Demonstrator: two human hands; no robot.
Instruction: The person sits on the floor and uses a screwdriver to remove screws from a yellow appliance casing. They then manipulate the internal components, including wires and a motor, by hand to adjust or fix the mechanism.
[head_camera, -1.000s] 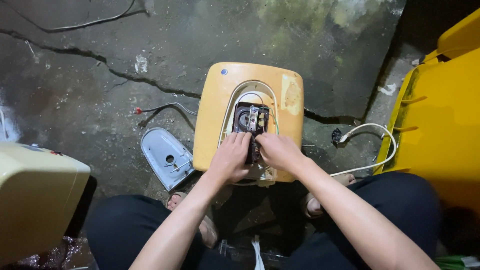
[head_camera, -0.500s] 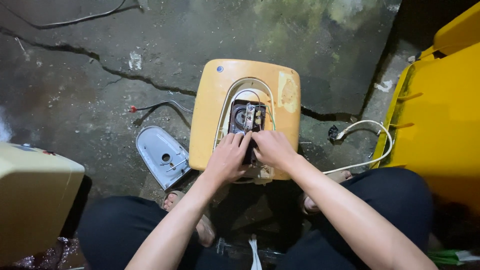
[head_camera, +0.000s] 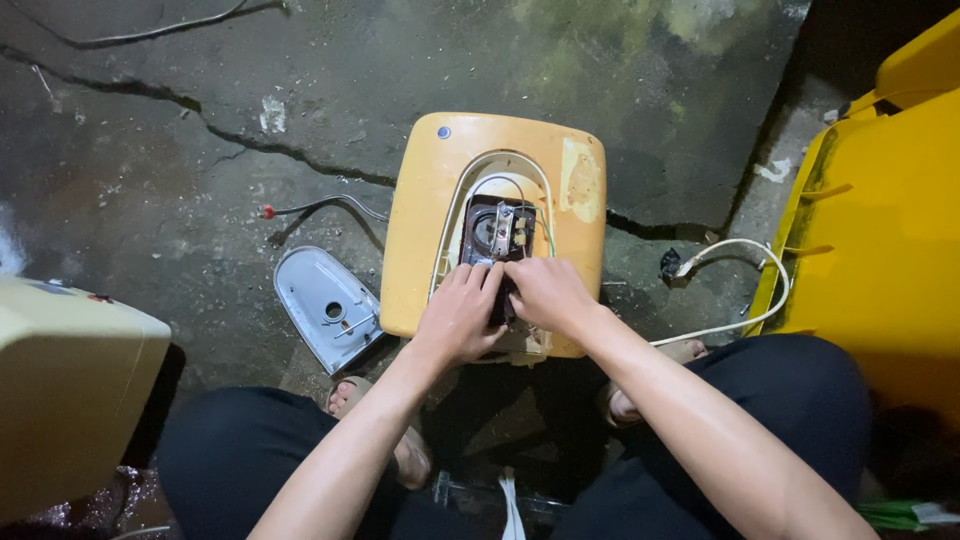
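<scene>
A yellowed plastic appliance housing (head_camera: 430, 210) lies flat on the cracked concrete floor in front of my knees. Its arched opening shows a dark electrical unit (head_camera: 497, 230) with metal terminals and thin wires. My left hand (head_camera: 460, 315) and my right hand (head_camera: 545, 293) rest side by side on the lower edge of that opening, fingers curled onto the dark unit. The fingertips hide what they touch, so any small part between them cannot be made out. A white cord (head_camera: 735, 290) runs from the housing's right side to a black plug (head_camera: 670, 265).
A grey removed cover (head_camera: 327, 305) lies left of the housing, with a dark cable ending in a red tip (head_camera: 268, 212) behind it. A cream casing (head_camera: 70, 390) stands at the left edge, a large yellow bin (head_camera: 885, 220) at the right. My bare feet (head_camera: 350, 395) sit below.
The view has shifted slightly, so the housing sits a little higher in frame. Both hands stay at the opening, with fingers now pressed closer together on the dark unit.
</scene>
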